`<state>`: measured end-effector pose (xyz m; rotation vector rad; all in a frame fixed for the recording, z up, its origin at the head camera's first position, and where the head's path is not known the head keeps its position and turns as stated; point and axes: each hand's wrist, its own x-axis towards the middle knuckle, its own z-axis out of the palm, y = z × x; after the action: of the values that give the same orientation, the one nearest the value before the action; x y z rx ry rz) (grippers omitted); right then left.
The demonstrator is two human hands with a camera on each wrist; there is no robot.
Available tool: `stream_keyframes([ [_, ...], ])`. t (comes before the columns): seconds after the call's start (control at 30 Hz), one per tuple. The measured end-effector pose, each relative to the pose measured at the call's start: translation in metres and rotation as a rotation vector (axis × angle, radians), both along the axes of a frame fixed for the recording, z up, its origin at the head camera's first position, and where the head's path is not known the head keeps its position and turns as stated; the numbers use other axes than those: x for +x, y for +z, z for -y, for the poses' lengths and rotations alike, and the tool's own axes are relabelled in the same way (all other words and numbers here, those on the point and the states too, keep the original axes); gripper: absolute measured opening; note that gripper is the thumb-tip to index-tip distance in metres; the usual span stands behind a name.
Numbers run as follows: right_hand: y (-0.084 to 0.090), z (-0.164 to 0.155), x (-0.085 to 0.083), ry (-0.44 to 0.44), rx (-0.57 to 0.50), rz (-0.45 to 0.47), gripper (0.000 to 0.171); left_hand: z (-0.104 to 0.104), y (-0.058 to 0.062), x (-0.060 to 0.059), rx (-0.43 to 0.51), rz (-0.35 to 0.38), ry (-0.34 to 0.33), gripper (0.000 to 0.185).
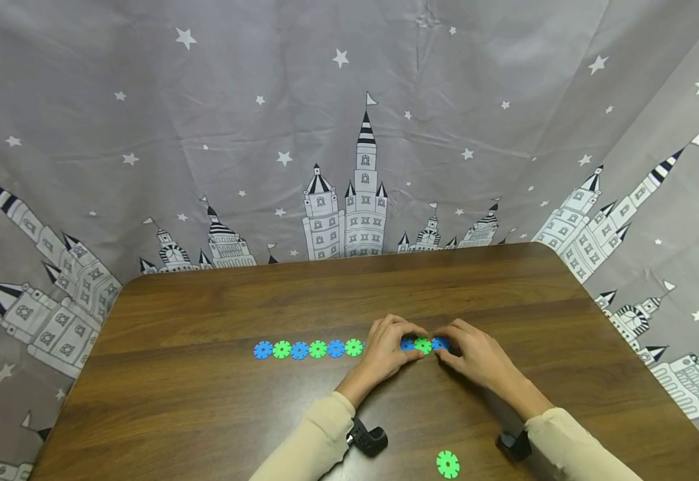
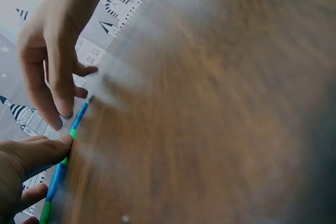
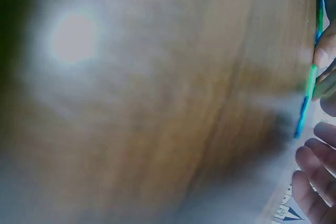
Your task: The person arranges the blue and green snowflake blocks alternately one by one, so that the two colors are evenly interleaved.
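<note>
A straight row of flat notched discs, alternating blue and green, crosses the wooden table. My left hand (image 1: 384, 349) covers part of this row and pinches the green disc (image 1: 422, 345) second from its right end between thumb and fingers. At that end is a blue disc (image 1: 440, 343), edge to edge with the green one. My right hand (image 1: 480, 354) is around the blue disc, thumb on the near side and fingers on the far side. In the right wrist view, the right fingers (image 3: 313, 174) are spread and apart from the blue disc (image 3: 301, 119).
A loose green disc (image 1: 448, 464) lies near the table's front edge, between the forearms. The row's left end is a blue disc (image 1: 263, 349). Behind the wooden table (image 1: 205, 414) hangs a grey curtain (image 1: 235, 120) printed with castles and stars. Each wrist wears a black camera.
</note>
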<state>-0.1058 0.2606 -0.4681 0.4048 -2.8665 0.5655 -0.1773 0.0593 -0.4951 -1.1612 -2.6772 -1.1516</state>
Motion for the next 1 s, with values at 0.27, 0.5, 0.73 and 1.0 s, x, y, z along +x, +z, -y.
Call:
stream_keyframes([
  [0.27, 0.015, 0.009, 0.053, 0.126, -0.081, 0.016, 0.026, -0.001, 0.002, -0.001, 0.0, -0.029, 0.004, 0.033],
  [0.5, 0.012, 0.018, 0.108, 0.23, -0.069, 0.086, 0.026, 0.001, 0.002, 0.001, -0.006, -0.001, 0.006, 0.033],
  [0.73, 0.004, 0.019, 0.128, 0.314, -0.055, 0.144, 0.045, 0.001, 0.002, 0.0, 0.004, 0.013, 0.005, 0.033],
  [1.0, 0.0, 0.023, 0.131, 0.343, -0.084, 0.107, 0.036, 0.0, 0.002, 0.0, -0.001, 0.022, 0.006, 0.032],
])
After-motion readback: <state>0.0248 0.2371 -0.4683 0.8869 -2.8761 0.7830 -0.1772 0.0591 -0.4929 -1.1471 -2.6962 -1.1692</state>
